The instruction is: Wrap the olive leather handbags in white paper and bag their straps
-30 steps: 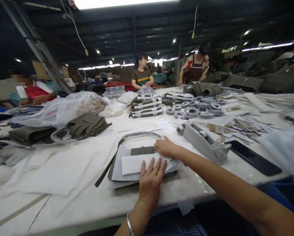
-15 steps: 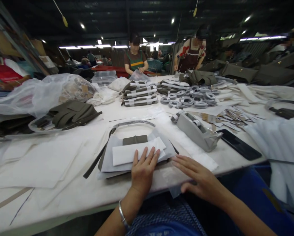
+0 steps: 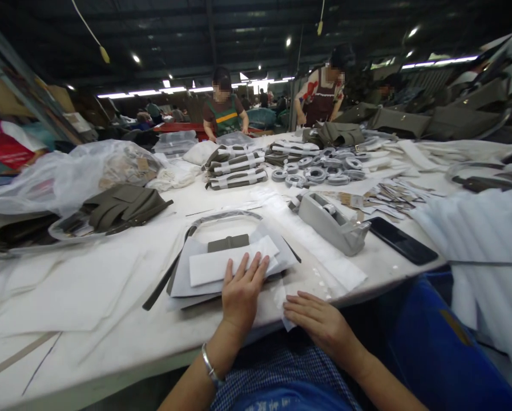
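Note:
A dark olive handbag (image 3: 228,243) lies flat before me, its arched handle (image 3: 230,215) wrapped in translucent film. Pale sheets (image 3: 181,279) cover most of its body, and a folded white padding strip (image 3: 210,268) rests on top. My left hand (image 3: 241,291) presses flat on that strip, fingers spread. At the table's front edge my right hand (image 3: 318,319) lies with fingers stretched out over a small clear plastic piece (image 3: 280,294). How far the plastic reaches under the fingers is hidden.
A grey tape dispenser (image 3: 330,220) and a black phone (image 3: 403,240) are on the right. White sheets (image 3: 80,285) cover the left side. Wrapped bag parts (image 3: 236,171) and coiled grey rolls (image 3: 324,171) stand farther back. A blue bin (image 3: 427,331) sits below right. Co-workers (image 3: 224,111) stand beyond.
My right hand has moved left and down, onto the clear plastic by the table edge. The left hand stays on the padding strip. The view has shifted slightly right.

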Available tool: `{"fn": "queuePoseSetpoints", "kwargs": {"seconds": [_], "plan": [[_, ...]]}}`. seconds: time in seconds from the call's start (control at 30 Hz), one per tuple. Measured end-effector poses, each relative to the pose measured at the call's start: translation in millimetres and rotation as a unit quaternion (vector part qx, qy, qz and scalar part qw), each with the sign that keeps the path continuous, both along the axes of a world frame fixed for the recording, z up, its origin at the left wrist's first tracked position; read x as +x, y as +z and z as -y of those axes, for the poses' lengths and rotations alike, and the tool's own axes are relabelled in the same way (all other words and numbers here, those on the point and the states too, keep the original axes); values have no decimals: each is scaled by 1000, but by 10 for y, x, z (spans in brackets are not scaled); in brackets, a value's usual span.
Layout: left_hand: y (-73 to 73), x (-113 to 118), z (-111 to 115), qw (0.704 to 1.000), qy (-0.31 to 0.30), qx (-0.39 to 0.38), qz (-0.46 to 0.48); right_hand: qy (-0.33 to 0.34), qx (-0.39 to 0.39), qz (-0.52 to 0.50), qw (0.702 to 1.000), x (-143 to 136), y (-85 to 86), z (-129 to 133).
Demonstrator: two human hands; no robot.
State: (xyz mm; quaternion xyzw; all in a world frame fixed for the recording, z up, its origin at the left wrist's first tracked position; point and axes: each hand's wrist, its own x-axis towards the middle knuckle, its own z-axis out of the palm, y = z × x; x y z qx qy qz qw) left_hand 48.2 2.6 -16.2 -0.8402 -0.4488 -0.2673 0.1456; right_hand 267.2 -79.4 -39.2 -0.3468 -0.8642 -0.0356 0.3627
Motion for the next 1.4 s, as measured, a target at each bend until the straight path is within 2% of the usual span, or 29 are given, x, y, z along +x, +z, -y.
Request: {"fn": "queuePoseSetpoints", "kwargs": {"seconds": [0.17,0.37,0.53,0.7,0.8,0.87,0.97,1.13,1.27,1.4], "plan": [[25,17,-2,1000,4,3,-2,-30,17,-26,999,-146,99,151],[-17,22,3,1000,11,-8,6,-43,27,-19,999,-187,256,358],[-24,22,29,1000,-5,-1,2,-52,32,-27,998,-203,475,385],[-25,18,81,999,-30,15,0,-51,34,-42,997,-183,842,184],[-41,15,95,999,-40,25,11,-28,11,-32,999,-177,1066,-97],[-59,14,91,998,-47,35,22,-28,0,-23,999,-190,1156,-347],[-83,21,81,996,-57,57,39,-63,-38,-20,997,-237,1156,-755],[-92,66,87,995,-45,73,46,-121,-166,9,979,-321,931,-1269],[-110,59,89,994,-39,82,53,-117,-224,14,967,-331,800,-1426],[-90,-27,86,991,-81,84,63,-118,-275,11,954,-321,783,-1493]]}}
